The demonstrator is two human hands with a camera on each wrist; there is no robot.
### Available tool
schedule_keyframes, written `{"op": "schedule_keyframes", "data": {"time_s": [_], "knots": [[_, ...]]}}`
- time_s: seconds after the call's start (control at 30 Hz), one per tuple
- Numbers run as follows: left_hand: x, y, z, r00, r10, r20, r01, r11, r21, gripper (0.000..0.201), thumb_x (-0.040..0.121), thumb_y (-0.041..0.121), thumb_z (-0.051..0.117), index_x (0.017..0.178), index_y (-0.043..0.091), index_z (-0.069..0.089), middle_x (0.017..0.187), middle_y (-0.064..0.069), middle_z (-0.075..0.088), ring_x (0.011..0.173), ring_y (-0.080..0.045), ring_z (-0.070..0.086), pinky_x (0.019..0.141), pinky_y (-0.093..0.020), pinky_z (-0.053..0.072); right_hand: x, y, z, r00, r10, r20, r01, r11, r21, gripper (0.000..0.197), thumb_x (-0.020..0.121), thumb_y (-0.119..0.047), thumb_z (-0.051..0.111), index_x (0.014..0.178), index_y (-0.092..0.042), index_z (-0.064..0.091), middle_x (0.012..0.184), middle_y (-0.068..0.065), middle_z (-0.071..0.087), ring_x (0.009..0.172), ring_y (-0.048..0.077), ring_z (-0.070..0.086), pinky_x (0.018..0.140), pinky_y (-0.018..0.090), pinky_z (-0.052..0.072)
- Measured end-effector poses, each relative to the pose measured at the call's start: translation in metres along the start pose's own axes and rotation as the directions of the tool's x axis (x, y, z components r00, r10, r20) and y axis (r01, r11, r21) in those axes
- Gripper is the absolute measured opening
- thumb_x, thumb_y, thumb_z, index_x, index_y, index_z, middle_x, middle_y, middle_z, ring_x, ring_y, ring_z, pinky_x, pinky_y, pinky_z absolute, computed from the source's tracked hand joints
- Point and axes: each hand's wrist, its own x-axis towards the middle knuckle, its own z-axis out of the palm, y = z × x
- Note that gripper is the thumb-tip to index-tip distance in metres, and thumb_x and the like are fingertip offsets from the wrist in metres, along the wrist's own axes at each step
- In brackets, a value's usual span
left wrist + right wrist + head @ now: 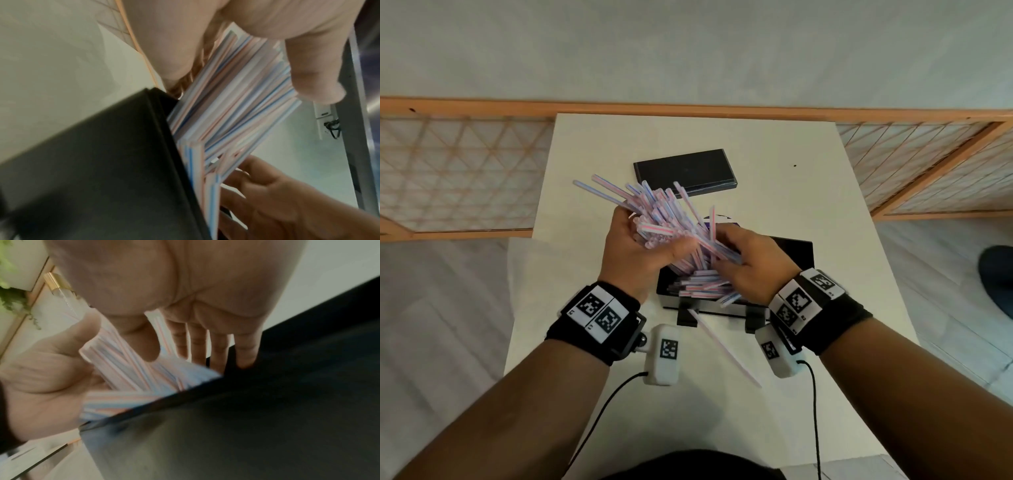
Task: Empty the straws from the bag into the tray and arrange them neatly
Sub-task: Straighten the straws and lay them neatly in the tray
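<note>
As seen from your head, your left hand (635,255) curls round a fanned bundle of striped straws (654,212) above the black tray (796,251), where more straws lie. One loose straw (726,349) lies on the table (825,205) nearby. From the left wrist, that grip wraps the bundle. From the right wrist, your right hand (185,305) pinches straws between thumb and nearly straight fingers (179,344).

The straws (654,212) are white with thin pink and blue stripes. The tray (796,250) is black, the surface (791,144) is cream, and the wrist markers (599,313) show black-and-white square patterns.
</note>
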Motion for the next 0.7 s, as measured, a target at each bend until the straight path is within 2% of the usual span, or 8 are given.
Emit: {"op": "schedule_keyframes", "data": {"time_s": [0.07,0.2,0.23,0.33,0.4,0.5,0.57,0.7], "knots": [[-0.001,-0.001,-0.002,0.999,-0.046,0.006,0.046,0.998,-0.035,0.085,0.050,0.017,0.090,0.124,0.008,0.049,0.100,0.001,0.075,0.095,-0.019,0.073,0.084,-0.038,0.059,-0.008,0.005,-0.011,0.999,0.032,0.013,-0.033,0.996,0.083,0.054,0.072,-0.028,0.054,0.126,-0.028,0.056,0.112,-0.008,0.069,0.101,0.013,0.065,0.091,0.031,0.050],[-0.004,-0.001,0.000,0.993,-0.117,0.019,0.118,0.990,-0.078,0.099,0.056,0.029,0.098,0.134,-0.004,0.047,0.121,-0.022,0.067,0.113,-0.037,0.066,0.099,-0.055,0.054,-0.015,0.030,-0.026,0.975,0.164,0.149,-0.142,0.979,-0.149,0.055,0.063,-0.057,0.054,0.108,-0.027,0.063,0.096,-0.005,0.069,0.089,0.017,0.065,0.085,0.040,0.053],[-0.005,-0.002,0.003,0.993,-0.111,0.031,0.112,0.992,-0.055,0.090,0.058,0.031,0.097,0.131,0.001,0.054,0.122,-0.023,0.068,0.115,-0.037,0.067,0.101,-0.056,0.053,-0.014,0.034,-0.024,0.961,0.185,0.206,-0.143,0.969,-0.203,0.063,0.062,-0.068,0.054,0.110,-0.029,0.062,0.098,-0.006,0.068,0.090,0.016,0.064,0.086,0.040,0.053],[-0.009,-0.004,0.017,0.994,-0.085,0.064,0.082,0.995,0.049,0.042,0.065,0.033,0.087,0.105,0.034,0.075,0.109,-0.005,0.077,0.107,-0.025,0.073,0.098,-0.046,0.056,-0.008,0.049,-0.002,0.931,0.199,0.308,-0.112,0.955,-0.276,0.085,0.065,-0.087,0.040,0.132,-0.035,0.050,0.120,-0.002,0.064,0.110,0.020,0.060,0.101,0.040,0.045],[-0.011,-0.009,0.020,0.993,-0.106,0.048,0.102,0.992,0.077,0.035,0.067,0.040,0.086,0.100,0.040,0.075,0.108,-0.001,0.078,0.105,-0.021,0.074,0.097,-0.046,0.056,-0.004,0.050,0.007,0.935,0.215,0.280,-0.100,0.922,-0.373,0.083,0.071,-0.087,0.027,0.132,-0.033,0.046,0.125,-0.001,0.060,0.117,0.023,0.056,0.108,0.045,0.037],[-0.011,-0.019,0.018,0.994,-0.104,-0.020,0.106,0.978,0.180,0.063,0.061,0.066,0.085,0.115,0.040,0.065,0.115,0.005,0.076,0.107,-0.012,0.072,0.099,-0.044,0.056,-0.007,0.041,0.011,0.966,0.139,0.218,-0.042,0.917,-0.396,0.075,0.078,-0.081,0.021,0.123,-0.026,0.046,0.112,0.000,0.055,0.106,0.024,0.055,0.100,0.043,0.040],[-0.012,-0.023,0.017,0.994,-0.104,-0.039,0.110,0.963,0.246,0.090,0.055,0.078,0.081,0.128,0.030,0.059,0.119,0.007,0.073,0.109,-0.007,0.070,0.099,-0.038,0.055,-0.010,0.038,0.012,0.972,0.093,0.216,-0.008,0.931,-0.365,0.068,0.085,-0.076,0.028,0.124,-0.024,0.046,0.105,-0.002,0.049,0.097,0.021,0.055,0.089,0.036,0.044],[-0.012,-0.027,0.016,0.993,-0.116,-0.019,0.116,0.943,0.311,0.090,0.061,0.073,0.080,0.132,0.022,0.060,0.120,0.005,0.073,0.110,-0.008,0.070,0.100,-0.041,0.056,-0.013,0.035,0.012,0.988,0.009,0.154,0.038,0.953,-0.300,0.072,0.081,-0.078,0.032,0.127,-0.024,0.048,0.104,-0.004,0.051,0.095,0.019,0.056,0.085,0.035,0.048]]}}
